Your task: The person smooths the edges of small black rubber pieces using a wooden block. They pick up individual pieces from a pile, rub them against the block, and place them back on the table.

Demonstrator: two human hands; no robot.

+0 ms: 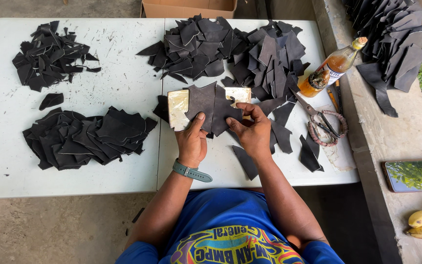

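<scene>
Both hands on dark cutout, over pale block.
L hand (191, 139) thumb pins cutout (211, 105); R hand (252, 129) pinches its right edge, nearer; block (178, 108) beneath.

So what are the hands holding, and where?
Both hands press on a black cut piece lying over a pale board. The left hand has its thumb on the lower edge; the right hand pinches the right edge.
</scene>
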